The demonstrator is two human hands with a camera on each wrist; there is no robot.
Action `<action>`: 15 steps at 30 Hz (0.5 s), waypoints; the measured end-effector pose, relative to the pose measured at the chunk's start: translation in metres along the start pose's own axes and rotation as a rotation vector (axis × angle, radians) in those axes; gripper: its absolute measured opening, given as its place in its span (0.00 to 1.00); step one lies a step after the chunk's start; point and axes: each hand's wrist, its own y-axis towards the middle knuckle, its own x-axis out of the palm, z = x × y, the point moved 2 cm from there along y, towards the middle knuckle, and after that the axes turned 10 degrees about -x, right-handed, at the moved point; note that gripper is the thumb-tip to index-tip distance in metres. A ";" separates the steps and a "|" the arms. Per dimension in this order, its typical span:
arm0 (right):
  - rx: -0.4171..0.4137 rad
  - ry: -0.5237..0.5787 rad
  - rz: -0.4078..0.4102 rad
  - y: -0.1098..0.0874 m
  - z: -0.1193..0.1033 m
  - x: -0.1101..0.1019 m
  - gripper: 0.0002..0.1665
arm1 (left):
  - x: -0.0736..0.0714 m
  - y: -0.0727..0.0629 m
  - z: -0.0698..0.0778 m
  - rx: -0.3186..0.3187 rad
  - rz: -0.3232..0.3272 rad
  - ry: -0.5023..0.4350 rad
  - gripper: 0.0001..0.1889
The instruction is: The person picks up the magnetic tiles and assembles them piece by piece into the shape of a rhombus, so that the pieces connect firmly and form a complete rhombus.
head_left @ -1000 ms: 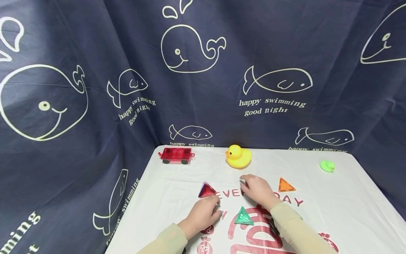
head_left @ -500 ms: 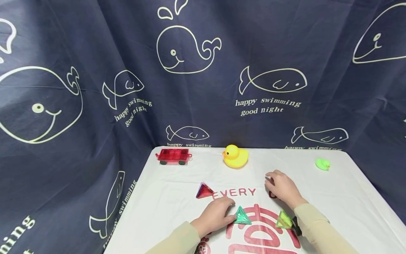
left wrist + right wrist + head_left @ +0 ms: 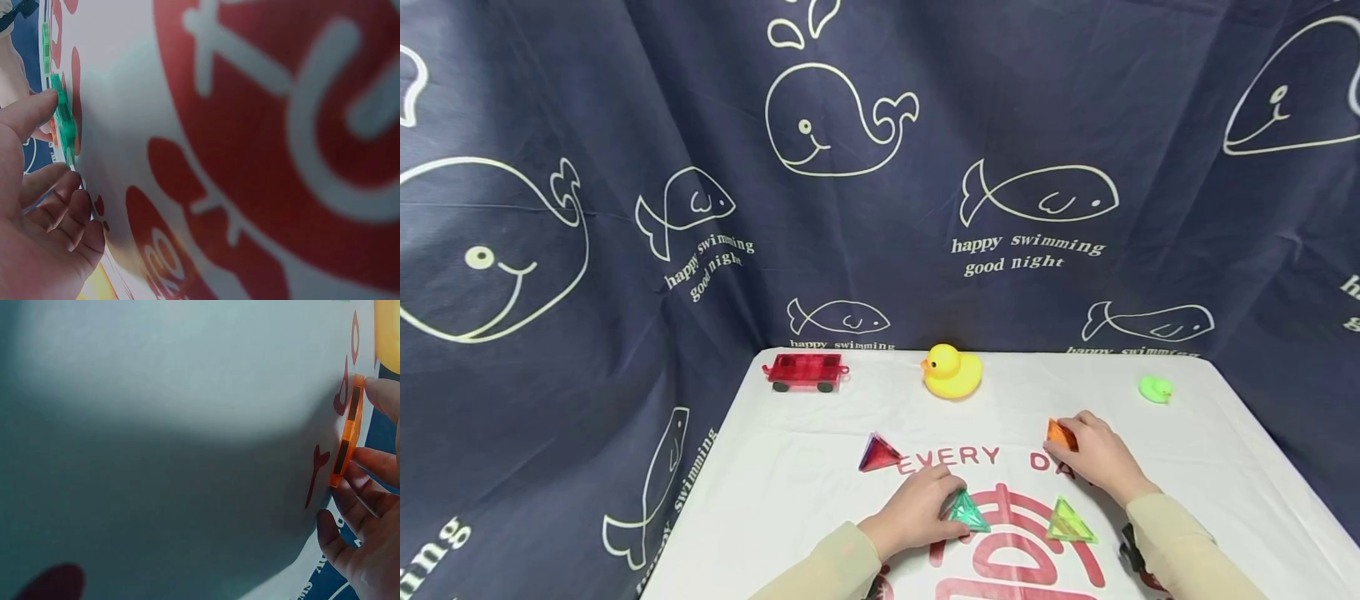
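Observation:
My left hand [image 3: 917, 512] pinches a teal-green triangular magnetic tile [image 3: 970, 514], with the thumb at its near corner and fingers at the far one. The left wrist view shows this green tile [image 3: 64, 119] edge-on between thumb and fingertip. Farther right, my right hand [image 3: 1101, 458] holds an orange triangular magnetic tile [image 3: 1060, 435] by its edges, partly covering it. Dark magnet strips show along the edge of the orange tile [image 3: 347, 431] in the right wrist view. Between the two forearms lies a yellow-green triangular tile [image 3: 1070, 523].
A red triangular tile [image 3: 878, 454] with a purple edge lies beyond my left hand. Along the back of the white-covered table [image 3: 760, 467] stand a red toy wagon [image 3: 805, 371], a yellow duck [image 3: 953, 373] and a small green duck [image 3: 1154, 389]. A navy curtain [image 3: 880, 250] hangs behind.
My right hand has moved right and taken hold of the orange tile, uncovering the yellow-green one. My left hand has moved from beside the red tile to the green tile and pinched it.

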 end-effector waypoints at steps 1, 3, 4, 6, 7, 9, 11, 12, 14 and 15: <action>0.000 0.002 -0.001 -0.001 0.000 0.000 0.40 | 0.000 0.000 0.000 0.001 -0.004 0.000 0.30; -0.002 0.007 -0.004 -0.002 0.001 0.000 0.41 | 0.000 0.001 0.000 0.003 -0.010 0.003 0.31; -0.005 0.008 -0.006 -0.003 0.001 0.000 0.42 | 0.001 0.001 0.000 0.003 -0.012 0.004 0.31; -0.009 0.011 -0.011 -0.004 0.002 0.000 0.43 | 0.002 0.002 -0.001 0.003 -0.015 0.005 0.31; -0.009 0.014 -0.015 -0.004 0.002 0.000 0.44 | 0.002 0.002 -0.001 0.003 -0.015 0.006 0.31; -0.012 0.018 -0.020 -0.004 0.003 0.000 0.44 | 0.003 0.003 -0.001 0.001 -0.014 0.006 0.31; -0.013 0.018 -0.023 -0.004 0.004 0.000 0.45 | 0.004 0.003 -0.002 -0.001 -0.013 0.004 0.31; -0.014 0.017 -0.023 -0.004 0.005 0.001 0.45 | 0.004 0.003 -0.002 -0.003 -0.013 0.002 0.31; -0.015 0.015 -0.022 -0.003 0.005 0.002 0.45 | 0.004 0.003 -0.002 -0.009 -0.016 -0.003 0.31; -0.017 0.014 -0.022 -0.003 0.005 0.002 0.45 | 0.004 0.002 -0.002 -0.013 -0.019 -0.005 0.30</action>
